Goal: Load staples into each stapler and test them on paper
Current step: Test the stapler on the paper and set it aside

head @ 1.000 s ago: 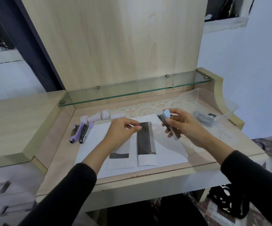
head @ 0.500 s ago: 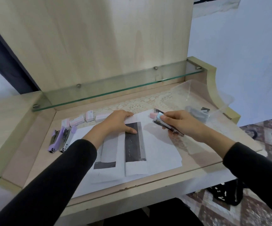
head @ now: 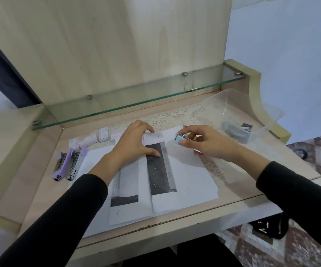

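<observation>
Left hand (head: 134, 143) spread flat, palm down, pinning folded paper (head: 160, 166) at frame centre; right hand (head: 200, 143) pinching light-blue stapler (head: 181, 140) just right of the strip's top edge. Risk: stapler misses paper edge or strip slides under palm, giving crooked or missed staple. Purple staplers (head: 69, 164) parked at left, staple boxes (head: 90, 140) above them.

No text, number or brand can be read. The small staple boxes (head: 90, 140) near the back-left corner of the desk (head: 40, 189) carry pink print too blurred to make out, and the paper sheets (head: 186, 182) show only dark printed bands.
</observation>
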`<control>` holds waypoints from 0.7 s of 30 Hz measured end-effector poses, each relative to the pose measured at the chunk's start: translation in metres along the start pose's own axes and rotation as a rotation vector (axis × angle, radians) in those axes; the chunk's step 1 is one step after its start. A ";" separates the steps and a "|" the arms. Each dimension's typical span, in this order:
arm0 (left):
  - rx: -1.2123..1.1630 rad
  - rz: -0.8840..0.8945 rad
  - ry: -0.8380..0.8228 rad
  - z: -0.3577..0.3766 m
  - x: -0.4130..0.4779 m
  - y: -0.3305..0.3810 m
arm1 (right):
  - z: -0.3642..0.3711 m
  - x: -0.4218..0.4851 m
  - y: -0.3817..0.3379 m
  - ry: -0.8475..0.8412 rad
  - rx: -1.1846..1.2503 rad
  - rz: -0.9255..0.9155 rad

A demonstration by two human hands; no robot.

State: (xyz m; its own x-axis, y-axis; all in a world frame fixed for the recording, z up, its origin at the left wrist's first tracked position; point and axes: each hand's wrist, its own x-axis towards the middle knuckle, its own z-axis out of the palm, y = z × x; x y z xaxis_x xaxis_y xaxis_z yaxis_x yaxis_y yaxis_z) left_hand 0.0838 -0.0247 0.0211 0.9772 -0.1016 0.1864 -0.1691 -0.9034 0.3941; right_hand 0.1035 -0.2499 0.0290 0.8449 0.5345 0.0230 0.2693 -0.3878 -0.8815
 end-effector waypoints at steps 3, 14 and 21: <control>-0.038 -0.022 0.032 0.002 -0.006 0.000 | 0.005 0.006 -0.003 0.008 -0.153 -0.069; -0.093 -0.009 0.082 -0.007 -0.005 -0.002 | 0.015 0.019 -0.010 -0.003 -0.339 -0.106; -0.165 0.089 0.143 -0.027 -0.005 0.008 | 0.013 0.023 -0.028 -0.058 -0.222 -0.095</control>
State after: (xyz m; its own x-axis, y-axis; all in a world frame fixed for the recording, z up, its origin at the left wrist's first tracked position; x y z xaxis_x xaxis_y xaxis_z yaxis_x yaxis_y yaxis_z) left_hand 0.0739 -0.0201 0.0472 0.9313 -0.1066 0.3483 -0.2837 -0.8121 0.5099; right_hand 0.1091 -0.2170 0.0475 0.7848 0.6161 0.0677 0.4463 -0.4859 -0.7514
